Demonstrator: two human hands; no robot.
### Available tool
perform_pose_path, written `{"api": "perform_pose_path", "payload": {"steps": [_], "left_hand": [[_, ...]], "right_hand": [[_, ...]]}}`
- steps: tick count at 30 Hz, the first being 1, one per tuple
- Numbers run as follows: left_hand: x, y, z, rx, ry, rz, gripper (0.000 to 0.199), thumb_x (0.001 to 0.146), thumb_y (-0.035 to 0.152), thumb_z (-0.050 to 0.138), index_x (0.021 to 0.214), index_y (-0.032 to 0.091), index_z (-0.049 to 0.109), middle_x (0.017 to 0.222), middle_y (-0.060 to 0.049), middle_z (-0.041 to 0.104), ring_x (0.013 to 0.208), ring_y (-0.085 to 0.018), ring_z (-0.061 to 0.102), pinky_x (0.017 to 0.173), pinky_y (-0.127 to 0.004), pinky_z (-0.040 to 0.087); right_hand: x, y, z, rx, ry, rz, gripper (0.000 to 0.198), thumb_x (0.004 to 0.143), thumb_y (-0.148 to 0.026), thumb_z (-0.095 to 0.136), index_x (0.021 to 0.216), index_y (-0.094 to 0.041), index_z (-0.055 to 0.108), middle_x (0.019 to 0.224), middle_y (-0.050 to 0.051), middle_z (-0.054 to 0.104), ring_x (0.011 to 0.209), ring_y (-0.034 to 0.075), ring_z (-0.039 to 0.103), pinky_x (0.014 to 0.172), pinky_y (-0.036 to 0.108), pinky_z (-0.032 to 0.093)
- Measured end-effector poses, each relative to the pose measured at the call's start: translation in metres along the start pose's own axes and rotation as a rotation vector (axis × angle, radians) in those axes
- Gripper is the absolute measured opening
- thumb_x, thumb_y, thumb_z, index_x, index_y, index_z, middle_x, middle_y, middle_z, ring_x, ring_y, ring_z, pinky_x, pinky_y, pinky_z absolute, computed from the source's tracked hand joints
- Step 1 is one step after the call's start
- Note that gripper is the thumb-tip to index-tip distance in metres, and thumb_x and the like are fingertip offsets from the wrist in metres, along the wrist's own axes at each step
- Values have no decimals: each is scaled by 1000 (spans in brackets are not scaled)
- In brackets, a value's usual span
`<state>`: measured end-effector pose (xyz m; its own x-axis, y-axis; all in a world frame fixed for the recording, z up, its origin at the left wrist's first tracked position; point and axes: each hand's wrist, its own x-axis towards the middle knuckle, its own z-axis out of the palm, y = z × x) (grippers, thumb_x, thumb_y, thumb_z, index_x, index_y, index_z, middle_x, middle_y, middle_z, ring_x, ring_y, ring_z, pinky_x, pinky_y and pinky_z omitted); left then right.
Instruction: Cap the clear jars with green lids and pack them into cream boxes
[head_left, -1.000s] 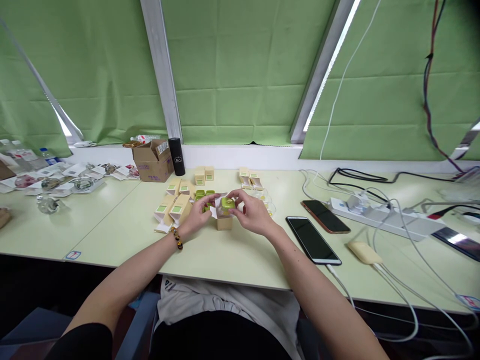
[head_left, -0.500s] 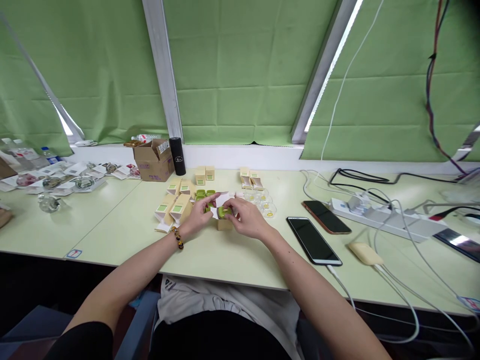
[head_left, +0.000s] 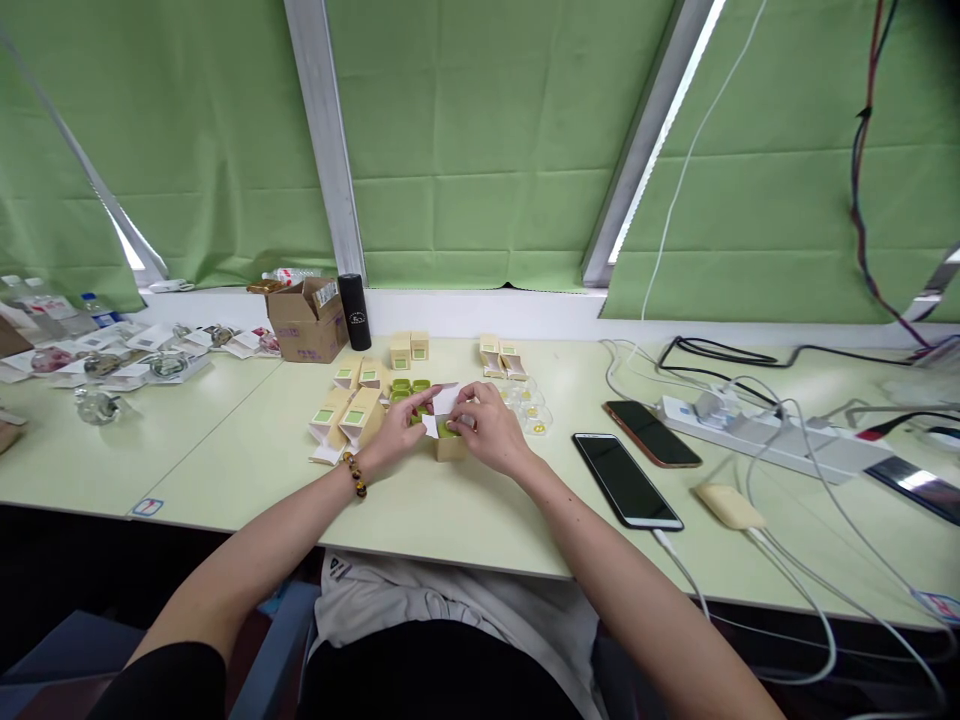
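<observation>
A small tan cardboard box [head_left: 450, 450] stands at the table's middle with its white inner flaps [head_left: 445, 400] raised. My left hand [head_left: 400, 432], a beaded bracelet on its wrist, steadies the box by its left flap, with thumb and index finger at it. My right hand [head_left: 491, 425] is over the box opening. Its fingers are closed on a small green container [head_left: 448, 429], which sits mostly inside the box and is partly hidden by the fingers. More green containers [head_left: 401, 386] are just behind my left hand.
Several open tan boxes [head_left: 363, 414] stand on the left, more [head_left: 410, 350] at the back. Clear plastic trays [head_left: 535, 412] lie right of my hands. Further right are two phones [head_left: 628, 482], a power strip [head_left: 772, 440] and loose cables. A carton [head_left: 307, 325] and black bottle [head_left: 355, 312] stand behind.
The green container has gone down into the box, with my right hand's fingers following it. My left hand has stayed at the flap.
</observation>
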<state>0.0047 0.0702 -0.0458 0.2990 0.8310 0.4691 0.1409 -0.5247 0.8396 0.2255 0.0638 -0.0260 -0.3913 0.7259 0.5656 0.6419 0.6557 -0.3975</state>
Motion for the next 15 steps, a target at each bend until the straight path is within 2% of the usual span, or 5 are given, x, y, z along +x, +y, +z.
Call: {"api": "perform_pose_path", "payload": {"steps": [6,11,15], "left_hand": [[-1,2,1,12,-1,-16,81,72,10,55,152,19,62,113,-7,70,101,-20,60,90,-32,47],[-1,0,0,17,0,-10,81,72,9,55,152,19,62,110,-6,69,96,-18,59,85,-31,46],[0,-1,-1,-34,-3,-3,81,71,8,55,151,21,64,110,-6,68,100,-19,60,90,-32,48]], "right_hand": [[4,1,1,79,-33,115,15,87,-15,81,80,-28,82,105,8,65,113,31,55,75,41,50],[5,-1,-2,105,-61,141,13,86,-16,82,82,-29,83,105,8,66,115,31,56,82,44,54],[4,-2,-5,169,8,145,9,90,-20,75,89,-27,81,108,9,68,117,32,57,82,44,56]]}}
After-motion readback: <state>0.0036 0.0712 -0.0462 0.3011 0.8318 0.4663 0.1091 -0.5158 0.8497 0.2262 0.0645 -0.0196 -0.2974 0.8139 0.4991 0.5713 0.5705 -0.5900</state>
